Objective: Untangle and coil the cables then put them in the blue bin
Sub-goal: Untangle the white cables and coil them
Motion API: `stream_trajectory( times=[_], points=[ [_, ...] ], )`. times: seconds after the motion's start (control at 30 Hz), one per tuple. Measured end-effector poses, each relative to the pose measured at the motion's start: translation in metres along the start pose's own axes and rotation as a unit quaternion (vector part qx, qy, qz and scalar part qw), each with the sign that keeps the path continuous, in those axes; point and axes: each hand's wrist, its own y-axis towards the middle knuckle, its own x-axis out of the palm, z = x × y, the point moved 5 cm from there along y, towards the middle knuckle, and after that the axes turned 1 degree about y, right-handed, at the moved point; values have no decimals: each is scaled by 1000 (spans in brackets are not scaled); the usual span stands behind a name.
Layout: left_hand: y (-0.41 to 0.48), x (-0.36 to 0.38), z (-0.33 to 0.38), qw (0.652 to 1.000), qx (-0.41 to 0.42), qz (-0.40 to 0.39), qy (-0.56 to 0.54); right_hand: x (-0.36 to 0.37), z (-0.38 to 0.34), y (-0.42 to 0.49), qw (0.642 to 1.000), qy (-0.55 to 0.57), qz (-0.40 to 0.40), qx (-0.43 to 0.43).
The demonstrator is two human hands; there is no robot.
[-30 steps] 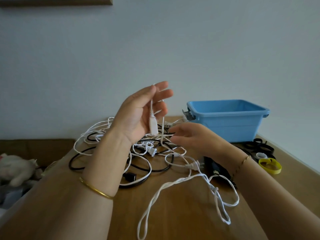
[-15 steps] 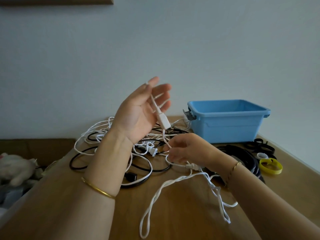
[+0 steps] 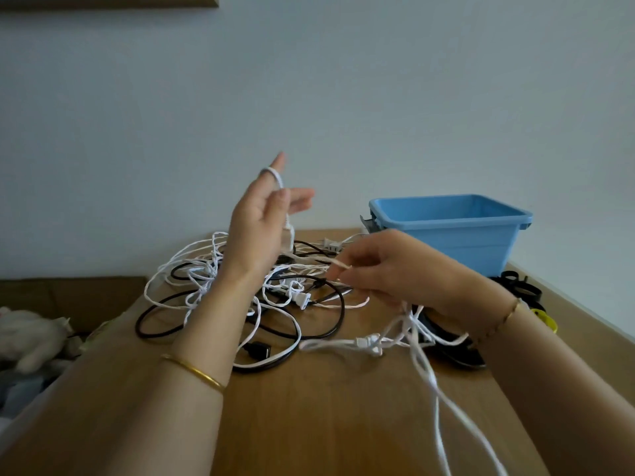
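Observation:
A tangle of white and black cables (image 3: 213,286) lies on the wooden table (image 3: 326,413). My left hand (image 3: 257,231) is raised above it with the fingers stretched out. One white cable (image 3: 276,176) is looped over its upright thumb, and the cable's plug (image 3: 288,235) hangs by the palm. My right hand (image 3: 388,269) pinches the same twisted white cable lower down, over the tangle. More of that cable trails off toward the table's near edge. The blue bin (image 3: 446,224) stands at the back right; I see nothing inside it.
A coiled black cable (image 3: 457,352) lies under my right wrist. Black rings (image 3: 519,286) and a yellow ring (image 3: 546,321) sit by the right edge. A white soft toy (image 3: 31,334) lies off the table on the left. A wall stands close behind.
My left hand rose and turned, and the white cable now loops over its thumb. My right hand moved up and right along the cable, from the table to above the tangle.

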Motion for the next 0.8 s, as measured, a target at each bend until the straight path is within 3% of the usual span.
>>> stream_trajectory(
  times=[0.1,0.17,0.27,0.4,0.57,0.8],
  points=[
    [-7,18,3,987,7,-104,121,-22,-2,-2,994,-19,108,-29],
    [-12,29,1,974,-22,-177,142,-33,-1,-3,985,-35,164,-42],
    [-19,39,0,963,-75,-241,93,-42,4,-5,970,-61,226,-59],
    [-26,45,2,938,-154,-305,-57,-50,10,-7,950,-53,297,-84],
    [-35,45,8,852,-211,-431,-210,-43,17,-5,948,-69,300,-78],
    [-42,45,4,820,-252,-482,-180,-32,21,-2,950,-93,293,-60]
  ],
)
